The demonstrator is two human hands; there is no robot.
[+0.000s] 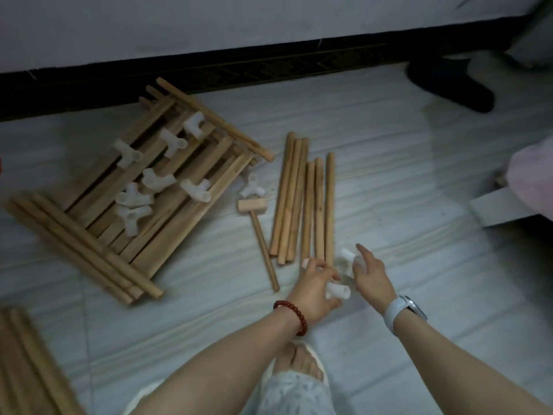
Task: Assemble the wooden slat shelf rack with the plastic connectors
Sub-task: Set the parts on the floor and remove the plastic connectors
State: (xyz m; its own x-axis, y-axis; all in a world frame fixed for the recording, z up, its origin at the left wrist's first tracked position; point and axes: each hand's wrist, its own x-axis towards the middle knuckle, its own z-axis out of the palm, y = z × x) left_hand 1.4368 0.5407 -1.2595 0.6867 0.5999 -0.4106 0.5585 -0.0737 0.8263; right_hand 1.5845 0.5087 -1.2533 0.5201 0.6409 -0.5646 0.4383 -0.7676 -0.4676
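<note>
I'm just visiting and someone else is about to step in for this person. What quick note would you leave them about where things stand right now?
Left hand grips a white plastic connector.
Right hand is open, touching a second connector at the near end of the loose dowels.
More connectors lie on the slat panels; one sits on the floor by the wooden mallet.
Done: nothing visibly joined.
Left: fit connectors to dowels, then add the panels.

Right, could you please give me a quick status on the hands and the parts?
Left hand grips a connector. Right hand touches another connector, grip unclear. Dowels loose on floor, mallet beside them. Nothing joined.
</note>
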